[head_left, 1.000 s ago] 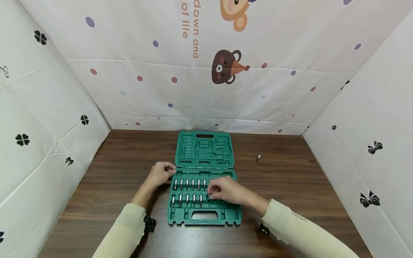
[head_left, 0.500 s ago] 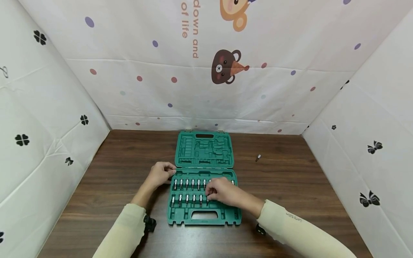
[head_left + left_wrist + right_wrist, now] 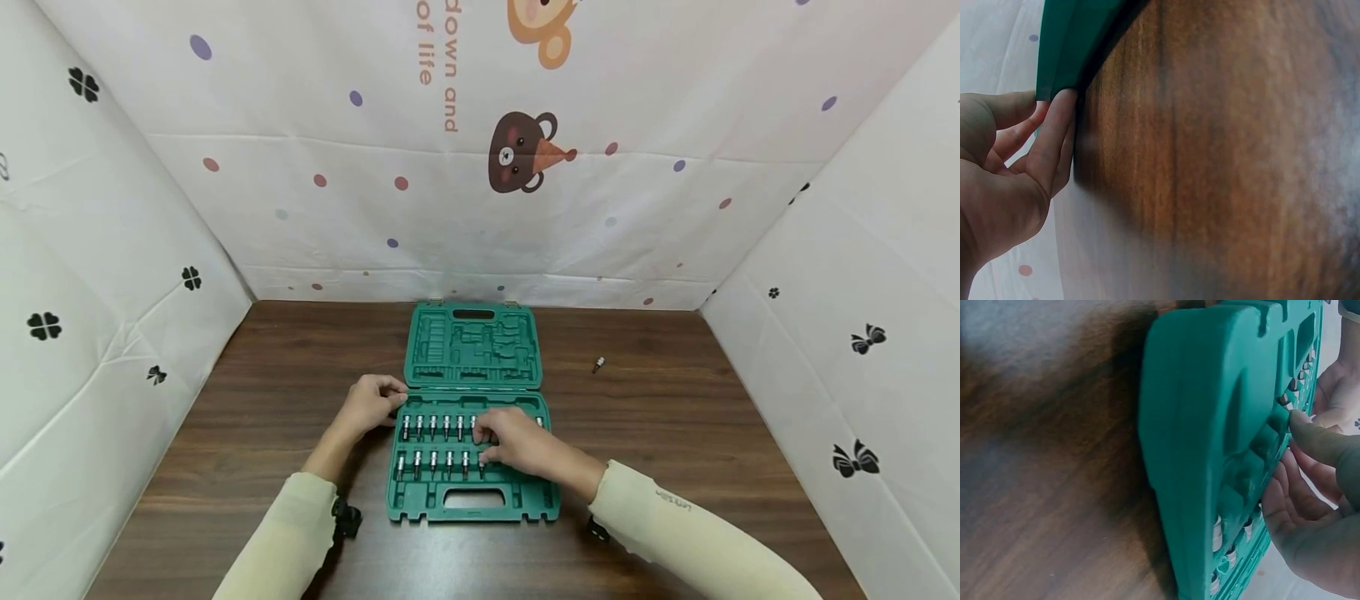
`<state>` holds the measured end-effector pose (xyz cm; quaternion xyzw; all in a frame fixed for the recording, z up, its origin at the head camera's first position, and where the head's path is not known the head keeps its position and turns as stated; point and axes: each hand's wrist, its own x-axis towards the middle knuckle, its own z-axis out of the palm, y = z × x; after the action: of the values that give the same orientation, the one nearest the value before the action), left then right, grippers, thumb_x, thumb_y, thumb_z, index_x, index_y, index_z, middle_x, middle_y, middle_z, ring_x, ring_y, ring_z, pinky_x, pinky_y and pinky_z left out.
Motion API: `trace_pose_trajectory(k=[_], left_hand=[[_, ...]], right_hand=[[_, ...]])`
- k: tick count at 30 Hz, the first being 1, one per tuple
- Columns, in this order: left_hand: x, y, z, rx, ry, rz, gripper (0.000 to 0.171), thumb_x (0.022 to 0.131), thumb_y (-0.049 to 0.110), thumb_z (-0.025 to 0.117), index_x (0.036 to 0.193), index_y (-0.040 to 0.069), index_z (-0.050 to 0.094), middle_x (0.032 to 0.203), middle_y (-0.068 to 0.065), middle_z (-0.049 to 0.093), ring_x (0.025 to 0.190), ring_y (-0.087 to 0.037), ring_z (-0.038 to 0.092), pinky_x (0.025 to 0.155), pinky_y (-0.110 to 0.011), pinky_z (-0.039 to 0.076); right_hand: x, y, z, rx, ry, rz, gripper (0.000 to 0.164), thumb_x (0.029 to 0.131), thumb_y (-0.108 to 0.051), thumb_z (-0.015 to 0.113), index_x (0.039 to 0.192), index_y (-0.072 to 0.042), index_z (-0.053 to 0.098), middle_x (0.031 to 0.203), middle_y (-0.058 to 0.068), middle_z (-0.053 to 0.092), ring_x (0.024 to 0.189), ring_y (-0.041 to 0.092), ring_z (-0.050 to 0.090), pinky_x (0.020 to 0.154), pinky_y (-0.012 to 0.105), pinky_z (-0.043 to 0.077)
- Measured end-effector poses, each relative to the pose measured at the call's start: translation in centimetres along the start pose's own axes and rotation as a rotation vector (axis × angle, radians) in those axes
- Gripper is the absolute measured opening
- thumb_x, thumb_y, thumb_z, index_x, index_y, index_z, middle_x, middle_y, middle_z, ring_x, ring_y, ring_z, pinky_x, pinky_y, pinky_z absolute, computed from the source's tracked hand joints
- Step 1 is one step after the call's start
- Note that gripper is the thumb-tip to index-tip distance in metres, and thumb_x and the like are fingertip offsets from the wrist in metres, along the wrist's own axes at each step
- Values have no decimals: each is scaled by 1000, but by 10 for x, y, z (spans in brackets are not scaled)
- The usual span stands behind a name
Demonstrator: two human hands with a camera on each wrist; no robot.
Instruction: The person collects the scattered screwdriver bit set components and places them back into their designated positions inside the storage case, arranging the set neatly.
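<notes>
A green plastic case [image 3: 395, 500] lies opened out on the table, its lower half holding two rows of silver bit sockets. My left hand [image 3: 371, 406] grips the case's left edge near the hinge; in the left wrist view the thumb is on one side of the wall and fingers on the other. Over the right part of the tray is my right hand [image 3: 517, 439]. Its thumb presses on a bit socket [image 3: 482, 469] at the right end of the filled lower row, with the other fingers loosely bent and apart from the thumb. That hand hides part of the upper row.
One loose bit socket [image 3: 598, 364] lies on the brown wooden table [image 3: 637, 417], right of the case. The case's lid [image 3: 472, 346] leans back behind the tray. White printed cloth [image 3: 337, 217] walls the table at the back and both sides.
The right hand has shifted slightly left. Its fingers, which pinched the bit socket above the lower row, have parted, and the socket now sits in its slot. The left hand stays put.
</notes>
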<state>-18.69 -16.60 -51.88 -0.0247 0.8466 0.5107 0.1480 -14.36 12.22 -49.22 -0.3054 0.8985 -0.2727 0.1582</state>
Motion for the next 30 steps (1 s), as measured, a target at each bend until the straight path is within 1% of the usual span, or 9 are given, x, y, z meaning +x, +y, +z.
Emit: trace_pose_trajectory(k=[3, 7, 11, 15, 18, 23, 30], left_hand=[[1, 0, 1, 8, 0, 7, 17, 104, 8, 63, 115, 2, 73, 100, -14, 66, 85, -21, 68, 70, -37, 65], [0, -1, 1, 5, 4, -5, 17, 104, 8, 63, 114, 1, 73, 101, -15, 66, 84, -21, 68, 70, -38, 65], [0, -2, -1, 4, 2, -14, 17, 104, 8, 62, 116, 1, 73, 102, -14, 66, 86, -21, 68, 71, -38, 65], [0, -2, 1, 9, -5, -4, 18, 104, 8, 62, 117, 1, 73, 103, -15, 66, 87, -22, 68, 71, -37, 65], [0, -3, 1, 11, -4, -6, 18, 104, 8, 62, 117, 1, 73, 103, -15, 66, 88, -22, 68, 71, -37, 65], [1, -3, 1, 6, 2, -6, 18, 104, 8, 62, 116, 2, 73, 102, -14, 66, 86, -21, 67, 72, -38, 65], [-1, -4, 2, 0, 0, -2, 18, 104, 9, 62, 116, 2, 73, 102, -14, 66, 85, -21, 68, 71, -37, 65]], right_hand=[[1, -2, -1, -3, 3, 9, 21, 84, -14, 87, 95, -14, 70, 90, -3, 66, 82, 10, 60, 70, 22, 53], [3, -7, -2, -2, -7, 29, 21, 83, -12, 88, 96, -13, 70, 89, -2, 65, 81, 10, 58, 70, 24, 52], [3, -9, -1, 18, -14, 61, 18, 85, -12, 86, 95, -15, 71, 89, -3, 65, 80, 8, 57, 71, 23, 52], [3, -7, -2, 27, -24, 96, 15, 87, -13, 84, 94, -17, 71, 89, -4, 65, 79, 4, 56, 71, 22, 52], [4, -8, -2, 23, -34, 104, 15, 87, -14, 84, 94, -17, 71, 90, -4, 65, 79, 4, 56, 70, 21, 52], [3, -6, -1, 39, -18, 92, 14, 87, -14, 84, 94, -17, 72, 91, -4, 67, 81, 3, 58, 72, 21, 53], [-1, -1, 2, 53, 14, 30, 13, 89, -13, 83, 98, -15, 74, 95, -1, 71, 85, 5, 63, 74, 21, 56]])
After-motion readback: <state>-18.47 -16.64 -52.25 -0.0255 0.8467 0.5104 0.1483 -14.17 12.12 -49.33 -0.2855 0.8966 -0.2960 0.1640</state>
